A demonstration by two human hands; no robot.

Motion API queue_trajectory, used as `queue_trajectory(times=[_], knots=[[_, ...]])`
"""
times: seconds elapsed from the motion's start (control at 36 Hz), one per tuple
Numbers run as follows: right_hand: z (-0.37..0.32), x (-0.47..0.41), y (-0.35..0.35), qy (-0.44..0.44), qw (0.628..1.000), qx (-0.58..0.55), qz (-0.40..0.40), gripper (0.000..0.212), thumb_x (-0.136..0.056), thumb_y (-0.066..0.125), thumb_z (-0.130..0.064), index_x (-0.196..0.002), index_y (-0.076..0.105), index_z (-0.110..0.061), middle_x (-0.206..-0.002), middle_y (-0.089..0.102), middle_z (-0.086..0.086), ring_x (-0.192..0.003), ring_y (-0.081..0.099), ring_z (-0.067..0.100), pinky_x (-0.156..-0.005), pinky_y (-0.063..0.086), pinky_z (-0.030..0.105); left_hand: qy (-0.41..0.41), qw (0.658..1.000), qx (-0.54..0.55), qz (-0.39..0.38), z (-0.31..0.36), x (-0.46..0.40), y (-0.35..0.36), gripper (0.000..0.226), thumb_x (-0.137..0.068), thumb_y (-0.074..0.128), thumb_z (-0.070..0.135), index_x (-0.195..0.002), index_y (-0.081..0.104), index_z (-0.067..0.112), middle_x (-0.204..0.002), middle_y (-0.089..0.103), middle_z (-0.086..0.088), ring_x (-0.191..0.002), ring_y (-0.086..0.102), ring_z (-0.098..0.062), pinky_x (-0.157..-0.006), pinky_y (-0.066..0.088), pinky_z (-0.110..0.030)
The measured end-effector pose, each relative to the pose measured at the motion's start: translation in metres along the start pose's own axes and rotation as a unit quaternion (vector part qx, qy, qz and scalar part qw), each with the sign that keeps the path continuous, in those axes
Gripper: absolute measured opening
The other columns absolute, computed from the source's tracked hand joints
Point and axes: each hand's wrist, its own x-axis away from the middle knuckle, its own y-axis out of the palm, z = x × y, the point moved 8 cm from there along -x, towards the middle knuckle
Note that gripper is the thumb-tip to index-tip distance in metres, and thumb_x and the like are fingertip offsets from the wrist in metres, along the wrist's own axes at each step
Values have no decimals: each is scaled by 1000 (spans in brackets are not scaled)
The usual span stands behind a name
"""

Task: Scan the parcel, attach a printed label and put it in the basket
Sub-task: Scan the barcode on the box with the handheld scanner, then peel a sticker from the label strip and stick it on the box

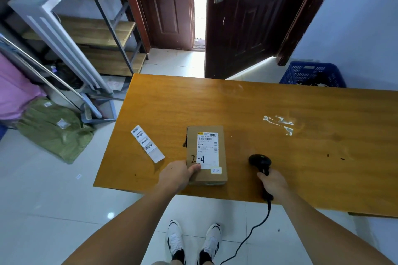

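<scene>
While flat on the counter [301, 157]: brown cardboard parcel [206, 155], white label, "2-4" handwritten. Left hand [177, 175] gripping its near corner; right hand [274, 184], right of parcel, closed around scanner [260, 163].

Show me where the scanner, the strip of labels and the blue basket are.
scanner [259, 161]: head view, on its black head.
strip of labels [146, 143]: head view, mid-strip.
blue basket [310, 74]: head view, on its near wall.

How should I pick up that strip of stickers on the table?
Pinch the blank end of the sticker strip, the end nearest you, coming from the table's left edge. It lies flat and thin, so slide a fingertip under that bare end; gripping there probably keeps your fingers off the printed labels.
</scene>
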Motion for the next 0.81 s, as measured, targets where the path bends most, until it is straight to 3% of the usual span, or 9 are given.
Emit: queue_trajectory(times=[0.08,0.17,0.28,0.33,0.39,0.47,0.56,0.67,0.81], knots=[[-4,3,-7,-12,1000,20,6,28,-98,63,-40,-98,60,-12,-83,60,4,-81,61,25,-56,38,31,-7,1000,-12,6,2,3,-3,67,-94,41,79,-120,66,23,-102,72,4,-87,70,-16,-74,64,-34],[-12,10,-21,-17,1000,3,25,41,-86,72,-54,-93,59,-16,-83,63,2,-78,61,20,-56,42,30,-14,1000,-23,7,5,7,-5,66,-94,40,79,-116,66,22,-100,72,2,-88,70,-17,-77,65,-37],[-41,22,-44,-44,995,70,46,55,-83,62,-67,-101,52,-17,-93,62,2,-81,60,20,-56,46,33,-8,997,-72,20,11,12,-14,64,-95,40,78,-105,66,21,-92,71,2,-84,70,-16,-76,64,-35],[-65,27,-51,-85,984,142,60,66,-86,56,-67,-123,53,-12,-121,61,8,-101,62,27,-70,54,36,-2,993,-114,26,16,14,-21,63,-95,38,78,-100,65,21,-88,70,2,-81,68,-14,-70,62,-31],[-94,34,-52,-141,969,192,68,80,-91,53,-62,-150,41,-9,-155,44,13,-133,50,33,-97,50,42,5,990,-137,32,20,15,-29,60,-96,38,77,-95,63,22,-87,68,3,-79,66,-14,-64,55,-29],[-142,51,-38,-228,951,205,32,78,-95,54,-55,-159,30,-17,-166,30,9,-148,35,28,-115,37,45,13,992,-120,28,22,13,-41,58,-100,36,72,-88,63,23,-85,69,2,-77,65,-14,-62,51,-31],[-193,69,-16,-311,926,215,-5,70,-96,57,-48,-157,35,-20,-160,40,5,-142,43,24,-114,39,44,50,994,-98,11,20,11,-57,53,-101,40,69,-104,66,24,-99,71,2,-92,69,-18,-75,56,-36],[-247,94,23,-383,876,290,-43,67,-96,55,-49,-155,37,-22,-153,48,6,-134,49,28,-107,46,47,89,990,-109,1,-1,18,-84,65,-99,53,64,-150,51,24,-150,58,-2,-132,57,-25,-102,51,-45],[-289,120,84,-422,815,387,-87,66,-99,52,-46,-155,35,-15,-155,44,12,-134,46,34,-105,46,47,78,988,-130,39,-45,30,-115,70,-97,51,68,-152,47,25,-155,54,-3,-137,53,-27,-104,50,-46]])
